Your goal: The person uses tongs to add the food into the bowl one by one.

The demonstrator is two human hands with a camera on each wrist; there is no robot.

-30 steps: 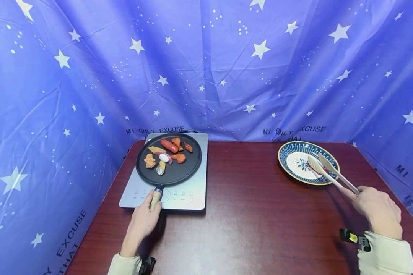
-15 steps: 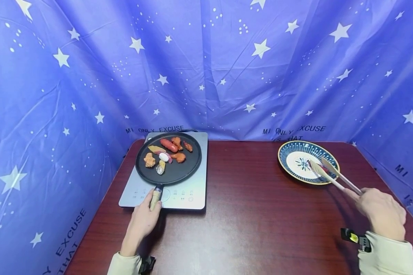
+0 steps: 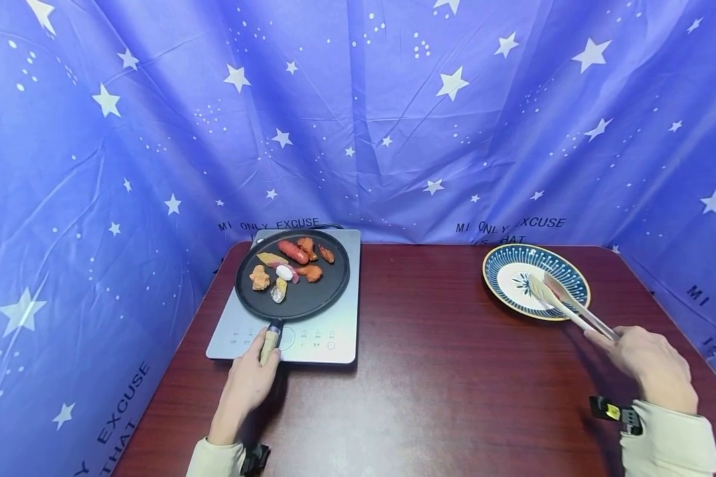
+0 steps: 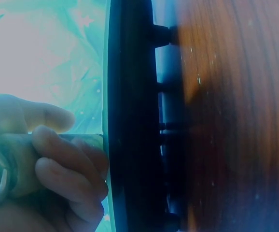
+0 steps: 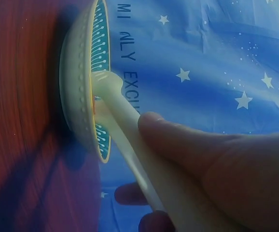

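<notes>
My left hand [image 3: 252,381] grips the pale handle [image 3: 270,346] of a black frying pan [image 3: 328,291]. In the left wrist view, the fingers [image 4: 62,179] curl round that handle. The pan holds a red sausage [image 3: 293,252], drumstick-like pieces [image 3: 310,273], a fried nugget-like piece [image 3: 259,278] and other small food pieces. On the right, my right hand [image 3: 650,364] holds pale tongs [image 3: 581,315], their tips inside a blue-patterned plate [image 3: 501,295]. Something reddish shows between the tips, mostly hidden. The right wrist view has the thumb [image 5: 163,130] pressing on one arm of the tongs [image 5: 130,130].
Under the pan sits a silver induction cooker [image 3: 343,338] with marked touch controls. Both stand on a dark red wooden table [image 3: 423,344]. A blue curtain [image 3: 394,132] with white stars surrounds the table's back and sides.
My right hand has moved slightly left, and the tongs' tips have shifted left and come closer together within the plate. The left hand and the pan stay in place.
</notes>
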